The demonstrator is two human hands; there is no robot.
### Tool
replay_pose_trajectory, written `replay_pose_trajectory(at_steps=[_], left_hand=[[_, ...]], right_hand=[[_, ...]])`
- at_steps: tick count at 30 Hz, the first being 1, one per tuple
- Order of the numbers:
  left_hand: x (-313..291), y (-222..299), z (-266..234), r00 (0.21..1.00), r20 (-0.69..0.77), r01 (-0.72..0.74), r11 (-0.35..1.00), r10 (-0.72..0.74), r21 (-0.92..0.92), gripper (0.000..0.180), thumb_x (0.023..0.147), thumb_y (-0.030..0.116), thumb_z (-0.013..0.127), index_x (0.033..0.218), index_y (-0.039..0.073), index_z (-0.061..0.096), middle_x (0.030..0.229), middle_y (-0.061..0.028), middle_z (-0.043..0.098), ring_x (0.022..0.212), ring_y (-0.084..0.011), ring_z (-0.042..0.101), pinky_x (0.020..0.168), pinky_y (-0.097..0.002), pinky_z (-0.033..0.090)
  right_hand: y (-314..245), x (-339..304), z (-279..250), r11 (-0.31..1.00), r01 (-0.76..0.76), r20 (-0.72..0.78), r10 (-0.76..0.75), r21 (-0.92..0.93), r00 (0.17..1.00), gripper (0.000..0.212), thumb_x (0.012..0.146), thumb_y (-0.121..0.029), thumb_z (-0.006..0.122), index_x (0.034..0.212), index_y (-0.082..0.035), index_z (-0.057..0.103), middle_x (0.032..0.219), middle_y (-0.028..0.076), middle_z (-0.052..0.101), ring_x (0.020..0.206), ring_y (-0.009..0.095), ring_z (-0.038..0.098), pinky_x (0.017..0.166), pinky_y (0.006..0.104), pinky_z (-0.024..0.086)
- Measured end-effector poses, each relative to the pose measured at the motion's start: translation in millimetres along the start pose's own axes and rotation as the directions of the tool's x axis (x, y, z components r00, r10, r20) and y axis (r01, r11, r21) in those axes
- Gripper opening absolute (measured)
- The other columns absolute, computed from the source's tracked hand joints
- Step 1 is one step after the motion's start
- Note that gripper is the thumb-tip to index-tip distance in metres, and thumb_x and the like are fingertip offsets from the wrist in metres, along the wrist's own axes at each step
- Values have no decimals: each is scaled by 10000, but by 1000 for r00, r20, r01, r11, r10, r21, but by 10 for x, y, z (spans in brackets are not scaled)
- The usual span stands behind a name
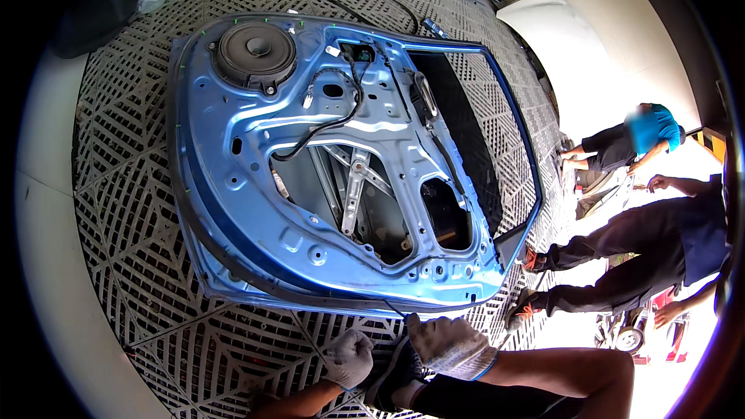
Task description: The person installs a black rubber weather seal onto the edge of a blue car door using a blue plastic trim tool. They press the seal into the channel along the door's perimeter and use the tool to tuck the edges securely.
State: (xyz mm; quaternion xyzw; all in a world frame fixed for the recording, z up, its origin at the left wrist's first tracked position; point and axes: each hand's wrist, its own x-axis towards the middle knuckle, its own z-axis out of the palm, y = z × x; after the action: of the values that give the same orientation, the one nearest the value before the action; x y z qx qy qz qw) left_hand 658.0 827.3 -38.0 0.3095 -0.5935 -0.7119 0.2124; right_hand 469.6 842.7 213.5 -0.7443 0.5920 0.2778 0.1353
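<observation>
The door [400, 186] lies flat, inner side up, on the grid floor [140, 186], just ahead of both hands; the left hand [349, 357], gloved, is curled into a fist near the door's near edge, apart from it, and whether anything is inside I cannot tell; the right hand [454, 345], also gloved, is closed and appears to pinch a thin dark strip [396, 309] that reaches to that edge; the door should be heavy and stiff, awkward for one person, its smooth paint slippery under cloth gloves and its cut metal edges likely sharp; the best hold would be the thick body rim at both ends, not the slim window frame [521, 140], the loose cable [330, 126] or the speaker [256, 50], whose cone looks easily dented; the strip's far end is hard to make out, as is whether it belongs to the door; the palms are turned from view, the door's underside is hidden, its openings are partly in shadow, and glare washes out the right side around a standing co-worker [694, 225], cut off by the dark rim
</observation>
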Motion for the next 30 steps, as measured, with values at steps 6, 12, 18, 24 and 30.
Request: replay_pose_trajectory(at_steps=[6, 12, 18, 24, 30], left_hand=[[731, 751, -481, 806, 249, -583, 650, 537, 487, 434, 869, 114, 888, 1247, 6, 703, 1083, -157, 774, 924, -320, 798, 835, -461, 641], [640, 1025, -239, 882, 402, -457, 242, 246, 856, 425, 1030, 347, 738, 1318, 35, 721, 1109, -126, 740, 1029, -322, 703, 933, -560, 563], [521, 1218, -108, 950, 307, -311, 83, 56, 947, 563, 1040, 547, 642, 1360, 89, 714, 1199, -88, 707, 1145, -294, 675, 905, -521, 568], [565, 1089, 240, 874, 382, -382, -61, 300, 922, 469, 1063, 490, 637, 1313, 101, 715, 1310, -131, 722, 1208, -338, 667, 1009, -518, 540], [634, 1534, 224, 935, 342, -350, 104, 93, 931, 512, 1028, 451, 747, 1307, 25, 693, 1231, -183, 712, 1170, -378, 669, 1061, -583, 512]], right_hand=[[-15, -46, 141, 966, -197, 130, 176, 168, 976, 590, 1045, -277, 719, 1413, 179, 646, 927, 214, 775, 712, 306, 772, 525, 430, 587], [425, -808, 97, 996, -92, 24, 92, 7, 996, 452, 1039, -113, 699, 1425, 110, 627, 1081, 165, 769, 906, 306, 790, 692, 404, 644], [939, -1910, 135, 955, -155, -75, 179, 253, 981, 460, 1040, -166, 706, 1493, -91, 678, 1067, 108, 742, 964, 325, 788, 795, 443, 659], [250, -2104, 812, 474, -421, -117, 759, 773, 640, 457, 1136, -241, 717, 1577, -141, 654, 1221, 153, 766, 1121, 345, 785, 919, 465, 673], [-188, -1413, 1014, 321, -99, -167, 705, 942, 689, 601, 1139, -247, 724, 1666, -32, 531, 1433, 219, 736, 1217, 302, 797, 958, 430, 700]])
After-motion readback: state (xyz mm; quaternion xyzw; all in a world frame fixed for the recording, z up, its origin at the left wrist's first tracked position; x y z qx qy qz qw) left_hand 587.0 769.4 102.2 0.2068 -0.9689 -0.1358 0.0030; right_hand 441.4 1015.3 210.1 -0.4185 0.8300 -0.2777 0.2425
